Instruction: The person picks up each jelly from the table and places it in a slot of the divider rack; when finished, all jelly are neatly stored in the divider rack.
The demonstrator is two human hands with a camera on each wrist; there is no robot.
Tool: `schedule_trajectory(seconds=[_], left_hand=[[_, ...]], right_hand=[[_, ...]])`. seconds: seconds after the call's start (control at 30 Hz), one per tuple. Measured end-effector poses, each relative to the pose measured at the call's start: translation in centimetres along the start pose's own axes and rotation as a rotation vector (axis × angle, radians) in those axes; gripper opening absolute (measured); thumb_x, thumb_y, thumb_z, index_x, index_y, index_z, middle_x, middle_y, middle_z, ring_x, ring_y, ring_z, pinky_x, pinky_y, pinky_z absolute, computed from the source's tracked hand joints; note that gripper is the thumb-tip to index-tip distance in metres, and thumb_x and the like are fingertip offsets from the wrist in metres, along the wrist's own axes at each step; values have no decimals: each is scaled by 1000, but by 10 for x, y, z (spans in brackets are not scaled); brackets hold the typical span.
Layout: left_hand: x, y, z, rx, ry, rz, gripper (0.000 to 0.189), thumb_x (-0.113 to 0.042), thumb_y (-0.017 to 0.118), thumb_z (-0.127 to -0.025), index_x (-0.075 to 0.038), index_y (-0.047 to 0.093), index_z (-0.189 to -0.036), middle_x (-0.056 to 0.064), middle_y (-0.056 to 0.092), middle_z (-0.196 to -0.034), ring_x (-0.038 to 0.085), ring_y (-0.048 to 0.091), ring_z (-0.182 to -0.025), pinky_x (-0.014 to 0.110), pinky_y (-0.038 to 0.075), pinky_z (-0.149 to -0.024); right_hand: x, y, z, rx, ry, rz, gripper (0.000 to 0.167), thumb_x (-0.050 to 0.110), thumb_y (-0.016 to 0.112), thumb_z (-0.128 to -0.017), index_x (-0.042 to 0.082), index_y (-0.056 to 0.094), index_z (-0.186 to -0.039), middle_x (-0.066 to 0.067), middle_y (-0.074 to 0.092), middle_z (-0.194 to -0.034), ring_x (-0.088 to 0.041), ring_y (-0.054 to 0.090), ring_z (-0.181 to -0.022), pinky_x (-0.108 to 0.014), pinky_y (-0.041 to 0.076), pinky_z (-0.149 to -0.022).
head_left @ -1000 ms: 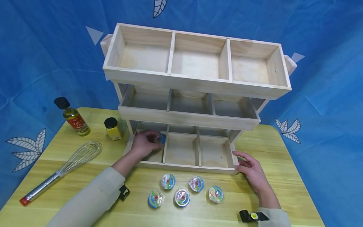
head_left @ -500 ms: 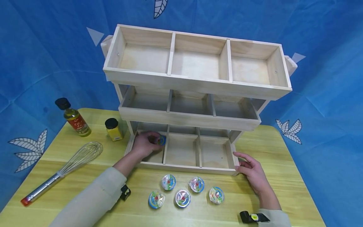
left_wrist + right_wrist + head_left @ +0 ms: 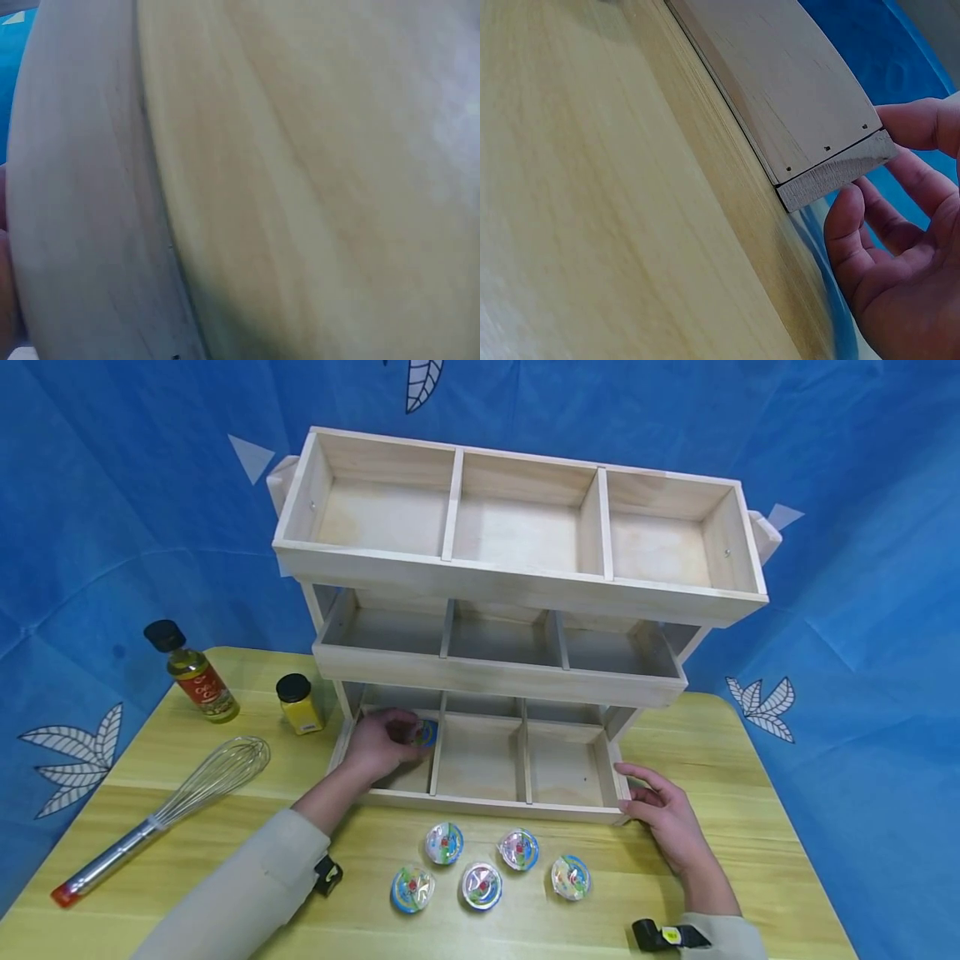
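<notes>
Small round blue-rimmed cup (image 3: 425,732), seemingly pinched by the left hand (image 3: 377,745), is in the left compartment of the pale wooden bottom tray (image 3: 487,808); the right hand (image 3: 663,810) grips its right corner. Five similar cups (image 3: 482,885) lie in front; the red label (image 3: 206,688) on one black-capped bottle (image 3: 192,672) is illegible.

A: From where does the head view look?

B: From above the near side of the table (image 3: 712,760), forward and down; the wooden rack (image 3: 517,583) spans the upper middle of the frame.

A: And the wrist views?

B: Both are very near. The left shows a pale board (image 3: 86,187) along its left side and tabletop at right; the right faces the front corner of the bottom tray (image 3: 780,90), with the right hand (image 3: 915,277) at the right edge.

A: Which part is shared?

B: That corner, seen at lower right in the head view.
</notes>
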State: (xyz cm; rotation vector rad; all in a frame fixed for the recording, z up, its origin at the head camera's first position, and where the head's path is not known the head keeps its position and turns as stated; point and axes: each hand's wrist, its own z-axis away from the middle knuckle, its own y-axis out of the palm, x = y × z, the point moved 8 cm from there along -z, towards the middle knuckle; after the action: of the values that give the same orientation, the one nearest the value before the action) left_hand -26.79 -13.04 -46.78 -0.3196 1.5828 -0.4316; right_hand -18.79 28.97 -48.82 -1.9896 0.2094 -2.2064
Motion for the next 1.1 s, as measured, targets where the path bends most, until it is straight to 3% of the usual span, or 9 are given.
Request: schedule_trajectory(seconds=[0.2, 0.33, 0.7, 0.87, 1.1], left_hand=[[-10, -8, 7, -14, 51, -159, 51, -12, 89, -69, -2, 69, -115, 13, 68, -110, 31, 62, -101, 46, 51, -89], [-21, -15, 18, -44, 100, -195, 51, -10, 86, -70, -1, 69, -117, 16, 68, -111, 33, 64, -98, 48, 52, -85], [-48, -35, 64, -180, 183, -196, 54, -1, 85, -71, 4, 64, -120, 21, 64, -105, 37, 62, -93, 48, 54, -78], [-55, -32, 84, -179, 194, -177, 55, 1, 86, -70, 4, 63, -120, 17, 63, -107, 35, 64, -93, 46, 57, -79], [-55, -19, 114, -150, 206, -81, 51, 7, 88, -64, -1, 68, -111, 8, 65, -98, 23, 64, -85, 33, 58, -75]], right_hand=[[1, 0, 1, 1, -18, 7, 52, -7, 67, -88, -5, 53, -138, -25, 54, -124, -15, 61, -95, -27, 55, -75], [1, 0, 1, 1, -16, 3, 53, -7, 67, -88, -5, 52, -139, -25, 52, -128, -17, 61, -96, -27, 56, -76], [2, 0, 1, -2, -10, -14, 55, -7, 67, -87, -4, 51, -140, -26, 49, -134, -18, 60, -99, -27, 55, -77], [1, -2, 1, -5, -11, -13, 54, -7, 67, -87, -4, 52, -139, -26, 50, -132, -18, 61, -98, -27, 55, -77], [1, -1, 0, 5, 4, 2, 53, -5, 67, -89, -2, 52, -140, -22, 46, -141, -20, 58, -104, -26, 54, -81]])
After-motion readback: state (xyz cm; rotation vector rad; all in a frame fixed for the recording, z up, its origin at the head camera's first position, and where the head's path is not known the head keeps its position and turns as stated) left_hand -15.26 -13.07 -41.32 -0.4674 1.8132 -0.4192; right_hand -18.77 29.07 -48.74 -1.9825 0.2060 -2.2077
